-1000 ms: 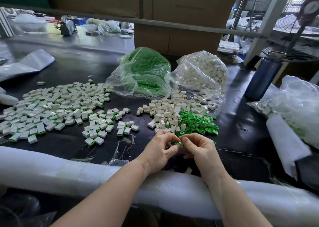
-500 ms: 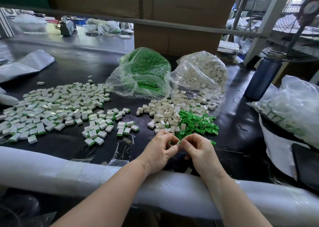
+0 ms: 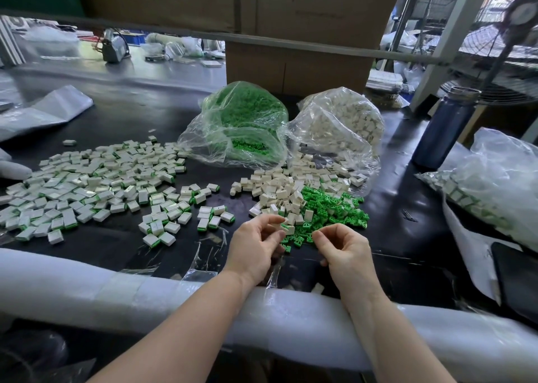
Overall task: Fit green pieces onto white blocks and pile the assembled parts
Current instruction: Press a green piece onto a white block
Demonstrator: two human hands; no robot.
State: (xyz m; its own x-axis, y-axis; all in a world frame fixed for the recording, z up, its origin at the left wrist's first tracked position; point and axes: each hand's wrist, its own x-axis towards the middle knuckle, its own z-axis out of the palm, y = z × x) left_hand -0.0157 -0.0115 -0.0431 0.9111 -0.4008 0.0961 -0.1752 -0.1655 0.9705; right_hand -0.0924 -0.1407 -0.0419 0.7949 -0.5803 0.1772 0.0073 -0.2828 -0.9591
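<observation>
My left hand (image 3: 254, 246) pinches a white block (image 3: 287, 229) with green at its edge, just in front of the loose heaps. My right hand (image 3: 342, 247) hovers a little to the right with its fingers curled in and thumb against the forefinger; nothing shows in it. Loose white blocks (image 3: 279, 189) and a heap of green pieces (image 3: 334, 208) lie right behind both hands. A wide spread of assembled white-and-green parts (image 3: 87, 185) covers the table's left side.
Behind the heaps sit a clear bag of green pieces (image 3: 247, 120) and one of white blocks (image 3: 343, 126). A blue bottle (image 3: 445, 126) and another bag of parts (image 3: 495, 185) are on the right. A white foam roll (image 3: 116, 289) pads the near edge.
My hands were pressed together around a green piece and a block; they have now drawn apart, the left keeping the block, the right moving slightly right.
</observation>
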